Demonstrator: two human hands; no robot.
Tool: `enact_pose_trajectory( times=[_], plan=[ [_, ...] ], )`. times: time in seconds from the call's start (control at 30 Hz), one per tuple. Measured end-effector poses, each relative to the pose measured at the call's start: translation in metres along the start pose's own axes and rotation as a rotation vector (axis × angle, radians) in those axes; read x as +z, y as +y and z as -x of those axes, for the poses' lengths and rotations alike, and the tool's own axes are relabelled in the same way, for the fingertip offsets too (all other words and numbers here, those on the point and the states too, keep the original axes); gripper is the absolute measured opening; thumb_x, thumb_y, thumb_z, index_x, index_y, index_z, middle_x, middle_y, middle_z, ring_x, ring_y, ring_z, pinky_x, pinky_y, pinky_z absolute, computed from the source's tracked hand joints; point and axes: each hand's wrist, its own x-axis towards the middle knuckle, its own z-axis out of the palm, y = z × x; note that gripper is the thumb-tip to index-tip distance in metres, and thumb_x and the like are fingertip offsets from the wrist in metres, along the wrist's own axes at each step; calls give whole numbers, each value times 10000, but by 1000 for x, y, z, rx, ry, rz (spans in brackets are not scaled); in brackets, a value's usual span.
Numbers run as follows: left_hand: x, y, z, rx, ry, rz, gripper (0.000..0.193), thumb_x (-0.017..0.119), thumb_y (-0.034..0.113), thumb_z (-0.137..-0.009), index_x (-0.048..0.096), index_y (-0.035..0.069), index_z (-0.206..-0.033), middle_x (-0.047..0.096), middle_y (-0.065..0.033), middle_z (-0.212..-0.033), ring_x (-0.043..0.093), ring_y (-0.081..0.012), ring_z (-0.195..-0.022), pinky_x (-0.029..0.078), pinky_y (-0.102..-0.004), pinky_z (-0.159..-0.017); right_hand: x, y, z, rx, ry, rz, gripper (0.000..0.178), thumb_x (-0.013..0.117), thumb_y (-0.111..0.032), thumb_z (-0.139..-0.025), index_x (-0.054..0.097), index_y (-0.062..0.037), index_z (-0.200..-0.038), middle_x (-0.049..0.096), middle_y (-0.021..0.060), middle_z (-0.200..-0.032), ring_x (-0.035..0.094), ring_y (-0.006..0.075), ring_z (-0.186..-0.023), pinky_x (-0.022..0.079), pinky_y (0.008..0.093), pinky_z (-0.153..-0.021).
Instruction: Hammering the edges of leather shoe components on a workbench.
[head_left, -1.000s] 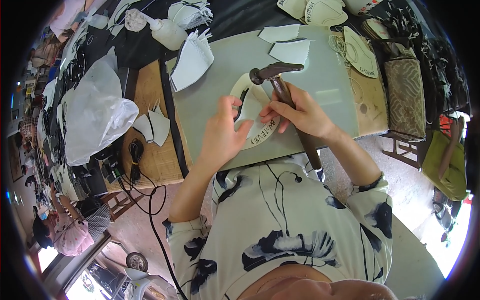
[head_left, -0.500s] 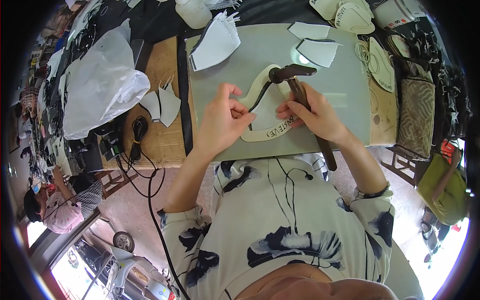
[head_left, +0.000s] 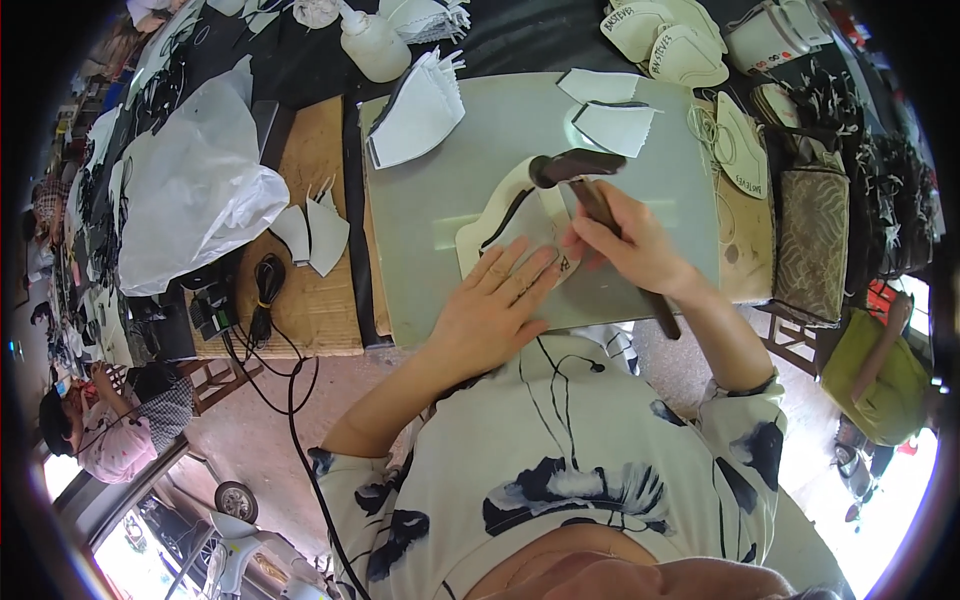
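My left hand [head_left: 495, 308] lies flat with fingers outstretched over the near part of a cream curved template [head_left: 474, 238]. Within the template's opening is a white piece edged by a black strip [head_left: 514, 216]; my fingers hide part of it. A hammer [head_left: 592, 202] is in my right hand [head_left: 632, 240], its dark head above the template's far side and its wooden handle slanting back toward me past the board's near edge. Both hands are over a grey-green board [head_left: 410, 215].
White pieces with black edges [head_left: 425, 110] lie at the board's far left, and smaller ones [head_left: 612, 125] at its far right. A white bottle [head_left: 375, 48] stands behind. Cream templates [head_left: 688, 55] are piled at the back right. A plastic bag [head_left: 200, 190] and coiled cable [head_left: 266, 295] lie left.
My left hand has opened from curled fingers at the piece's left edge and come down flat on the template's near part. My right hand keeps the hammer, and the whole view has shifted slightly.
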Motion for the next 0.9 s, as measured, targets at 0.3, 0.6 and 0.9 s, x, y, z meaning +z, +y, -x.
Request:
enact_pose_trajectory(
  times=[0.3, 0.6, 0.9],
  plan=[
    [-15, -16, -9, 99, 30, 3, 633, 758, 334, -763, 553, 77, -1303, 499, -75, -1400, 483, -257, -1273, 400, -438, -1031, -24, -39, 8, -258, -17, 934, 247, 559, -231, -980, 474, -2, -940, 594, 216, -708, 586, 435, -708, 430, 493, -605],
    [-19, -19, -23, 70, 59, 2, 512, 763, 272, -755, 607, 50, -1189, 552, -71, -1309, 531, -256, -1172, 432, -394, -957, -17, -39, -3, -163, -110, 1164, 289, 552, -285, -974, 481, -17, -896, 584, 172, -626, 590, 407, -611, 437, 491, -557],
    [-11, -35, -59, -366, 417, 172, 132, 727, 100, -775, 665, 83, -891, 591, -47, -870, 551, -257, -852, 405, -409, -769, -21, -28, -8, -75, -132, 1271, 293, 563, -282, -968, 490, -14, -873, 575, 167, -595, 590, 392, -579, 440, 476, -528]
  ],
)
